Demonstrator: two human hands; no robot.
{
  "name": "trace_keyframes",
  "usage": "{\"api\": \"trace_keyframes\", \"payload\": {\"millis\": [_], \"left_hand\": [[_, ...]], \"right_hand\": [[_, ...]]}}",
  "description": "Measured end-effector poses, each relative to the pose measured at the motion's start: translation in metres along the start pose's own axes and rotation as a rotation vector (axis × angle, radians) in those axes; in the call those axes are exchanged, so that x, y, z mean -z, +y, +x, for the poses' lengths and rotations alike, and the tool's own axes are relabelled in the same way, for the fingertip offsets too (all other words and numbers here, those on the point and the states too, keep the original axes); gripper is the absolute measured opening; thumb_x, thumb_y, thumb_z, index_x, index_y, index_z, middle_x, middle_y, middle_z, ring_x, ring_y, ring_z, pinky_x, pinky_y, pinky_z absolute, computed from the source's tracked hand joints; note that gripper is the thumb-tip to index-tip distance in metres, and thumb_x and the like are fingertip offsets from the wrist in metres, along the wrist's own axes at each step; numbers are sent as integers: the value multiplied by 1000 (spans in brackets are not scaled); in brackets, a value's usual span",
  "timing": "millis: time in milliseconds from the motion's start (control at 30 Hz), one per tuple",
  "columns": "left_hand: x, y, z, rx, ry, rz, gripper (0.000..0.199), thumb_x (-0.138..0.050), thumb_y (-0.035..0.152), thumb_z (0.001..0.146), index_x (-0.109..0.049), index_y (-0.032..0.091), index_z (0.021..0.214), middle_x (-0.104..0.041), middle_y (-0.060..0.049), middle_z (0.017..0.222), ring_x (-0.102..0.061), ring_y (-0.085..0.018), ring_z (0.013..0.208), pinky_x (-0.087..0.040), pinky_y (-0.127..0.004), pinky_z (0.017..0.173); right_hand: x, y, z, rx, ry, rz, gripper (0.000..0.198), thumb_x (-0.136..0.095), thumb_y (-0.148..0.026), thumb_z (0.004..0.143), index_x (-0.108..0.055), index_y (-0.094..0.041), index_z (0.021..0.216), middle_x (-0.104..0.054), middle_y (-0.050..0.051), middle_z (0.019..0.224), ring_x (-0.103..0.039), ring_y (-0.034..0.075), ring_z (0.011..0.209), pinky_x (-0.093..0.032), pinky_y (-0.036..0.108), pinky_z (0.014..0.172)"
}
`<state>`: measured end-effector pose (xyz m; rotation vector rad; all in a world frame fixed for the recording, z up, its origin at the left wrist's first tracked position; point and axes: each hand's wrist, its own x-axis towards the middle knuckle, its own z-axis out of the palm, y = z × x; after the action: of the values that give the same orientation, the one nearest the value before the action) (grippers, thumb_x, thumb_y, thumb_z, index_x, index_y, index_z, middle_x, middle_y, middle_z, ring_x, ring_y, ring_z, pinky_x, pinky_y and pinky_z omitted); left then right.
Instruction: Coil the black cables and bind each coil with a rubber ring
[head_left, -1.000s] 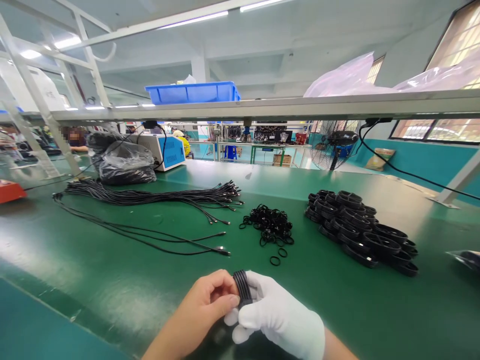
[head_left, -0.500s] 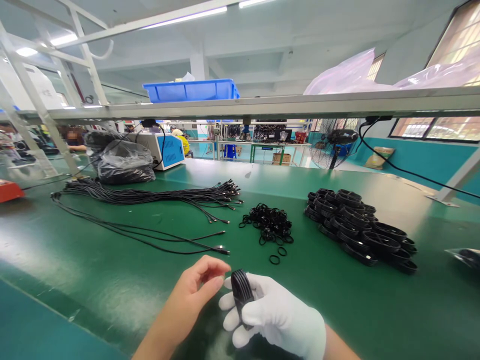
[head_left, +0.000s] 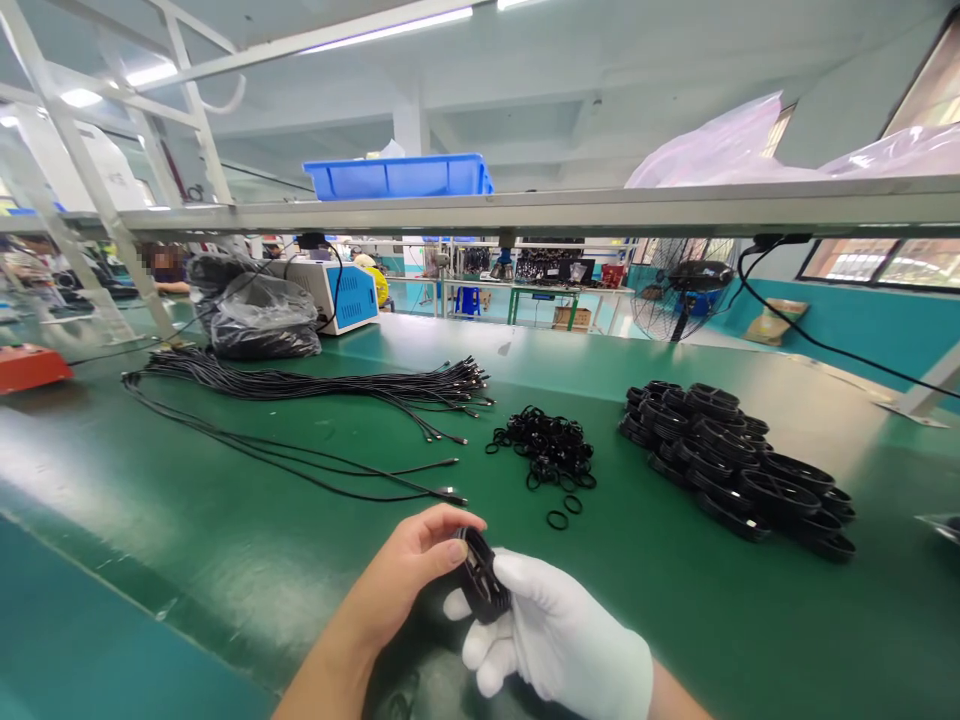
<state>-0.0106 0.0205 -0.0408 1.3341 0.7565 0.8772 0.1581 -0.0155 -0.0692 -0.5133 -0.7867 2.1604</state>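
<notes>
Coiled cable [head_left: 482,582] slants upper-left to lower-right, right hand [head_left: 551,612] (gloved) clamped on it, left hand [head_left: 409,560] pinching upper end.

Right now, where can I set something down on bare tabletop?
A broad patch of green tabletop is bare left of the left hand, nearer than the loose cables; another lies between the gloved right hand and the coiled cables. A narrow strip separates the coiled cables from the black rings. Back left is crowded with the plastic bag and cable bundle.
</notes>
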Motion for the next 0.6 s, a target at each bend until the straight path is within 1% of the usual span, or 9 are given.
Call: {"api": "trace_keyframes", "payload": {"millis": [67, 133, 167, 233, 333, 433, 467, 533, 600], "left_hand": [[0, -1, -1, 3, 2, 11, 26, -64, 32, 75, -64, 19, 98, -61, 0, 88, -54, -14, 82, -40, -23, 77], [-1, -2, -1, 2, -10, 14, 27, -65, 31, 73, -64, 19, 97, -61, -1, 88, -54, -14, 82, -40, -24, 77], [-2, -3, -2, -3, -8, 14, 28, -66, 31, 72, -64, 19, 97, -61, -1, 88, -54, -15, 82, -40, -24, 76], [-2, -4, -1, -21, 20, 21, 28, -67, 31, 70, -64, 18, 96, -61, -1, 87, -54, -15, 83, -40, -24, 77], [-2, -5, -1, -42, 56, 52, 29, -69, 31, 69, -65, 19, 95, -61, -1, 87, -54, -17, 85, -40, -25, 78], [-1, -7, 0, -62, 122, 71, 29, -61, 39, 77, -65, 19, 98, -62, -4, 94, -54, -19, 91, -39, -28, 85], [0, -7, 0, -70, 171, 66, 30, -56, 42, 81, -65, 19, 99, -62, -4, 96, -54, -19, 92, -39, -29, 87], [2, -9, 0, -74, 286, 54, 33, -48, 45, 85, -65, 19, 97, -62, -5, 96, -53, -17, 88, -39, -31, 87], [4, -10, 0, -60, 377, 52, 34, -48, 47, 85, -65, 18, 92, -62, -4, 90, -52, -16, 80, -40, -30, 82]], "right_hand": [[-1, 2, 1, 38, 7, -33, 33, -59, -37, 77, -51, -12, 98, -63, 9, 87, -62, 13, 57, -47, 22, 47], [-2, 3, 0, 38, -10, -57, 32, -63, -35, 74, -49, -13, 93, -62, 7, 81, -59, 10, 50, -43, 18, 41], [-4, 2, 0, 35, -13, -66, 33, -64, -36, 73, -48, -13, 91, -62, 7, 79, -58, 9, 48, -41, 17, 39], [-8, -2, -2, 34, 6, -105, 38, -63, -41, 71, -47, -14, 92, -61, 7, 82, -58, 10, 49, -42, 18, 39], [-18, -8, -4, 22, 147, -329, 44, -66, -39, 66, -47, -14, 97, -60, 7, 87, -57, 9, 48, -42, 19, 42], [-26, -12, -5, -21, 270, -539, 44, -63, -34, 64, -45, -14, 100, -60, 3, 79, -52, 8, 41, -38, 20, 40], [-28, -13, -5, -26, 285, -571, 42, -59, -33, 65, -45, -14, 101, -59, 3, 78, -52, 8, 42, -38, 21, 41], [-30, -14, -6, 3, 320, -691, 37, -53, -27, 66, -47, -16, 101, -58, 2, 80, -55, 11, 51, -43, 25, 49], [-32, -14, -8, 115, 432, -967, 35, -51, -18, 63, -51, -19, 98, -57, 2, 85, -57, 15, 69, -46, 30, 65]]}}
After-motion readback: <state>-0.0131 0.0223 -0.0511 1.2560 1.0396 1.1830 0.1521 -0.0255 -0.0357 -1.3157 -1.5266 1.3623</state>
